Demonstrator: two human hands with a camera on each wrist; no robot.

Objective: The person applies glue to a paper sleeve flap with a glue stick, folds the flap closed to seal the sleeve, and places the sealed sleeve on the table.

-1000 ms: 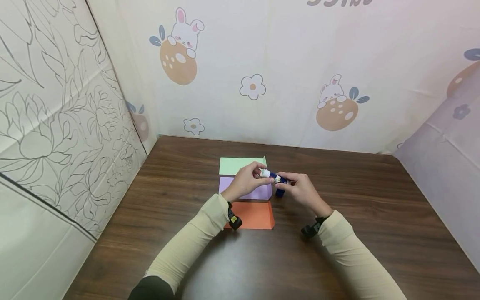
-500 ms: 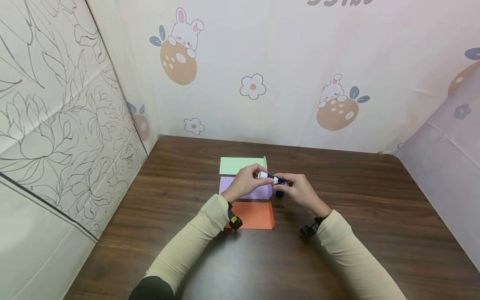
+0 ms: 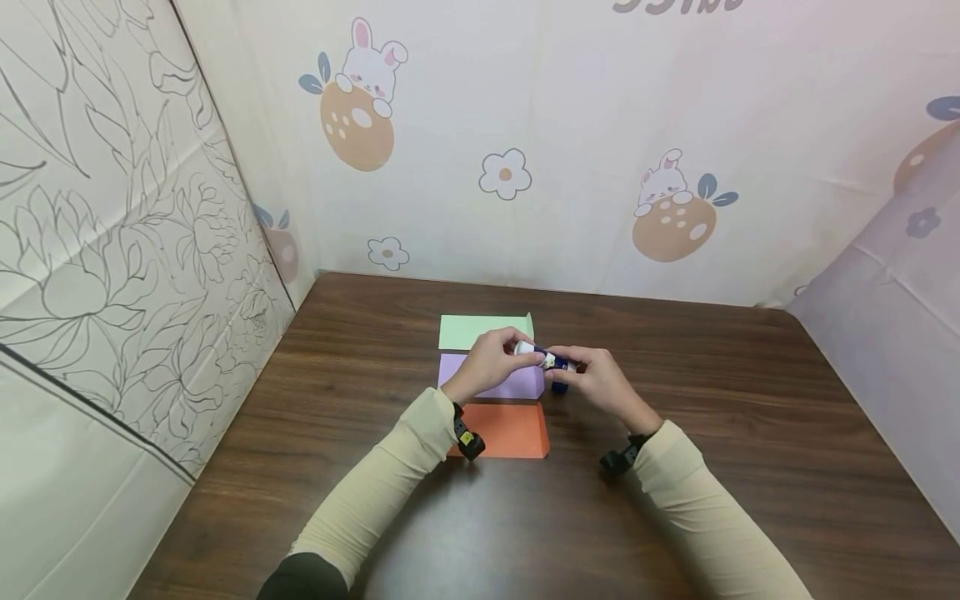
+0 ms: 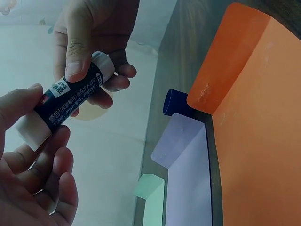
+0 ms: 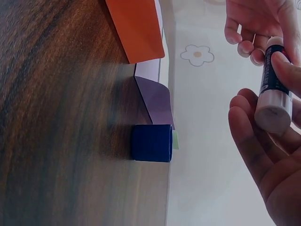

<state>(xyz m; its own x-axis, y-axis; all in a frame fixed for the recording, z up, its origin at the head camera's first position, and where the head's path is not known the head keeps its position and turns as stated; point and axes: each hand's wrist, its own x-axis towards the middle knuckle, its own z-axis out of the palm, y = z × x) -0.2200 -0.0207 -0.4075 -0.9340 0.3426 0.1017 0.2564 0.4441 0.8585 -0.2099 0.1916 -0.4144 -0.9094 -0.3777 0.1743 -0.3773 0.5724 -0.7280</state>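
Likeliest trouble: the glue stick (image 4: 70, 103) slipping, since just thumbs and fingers carry it above the counter (image 3: 712, 375); dropped, it might topple the blue tube (image 3: 559, 387) at its 5 o'clock or crease the purple card (image 3: 513, 386) at 8. Left hand (image 3: 497, 358) pinches one white end, narrow; right hand (image 3: 596, 375) grips the labelled barrel, equally narrow. Glue tip: can't tell, fingers obscure.

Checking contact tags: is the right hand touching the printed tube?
Touching: the left wrist view shows the right hand with its thumb laid across the printed tube.
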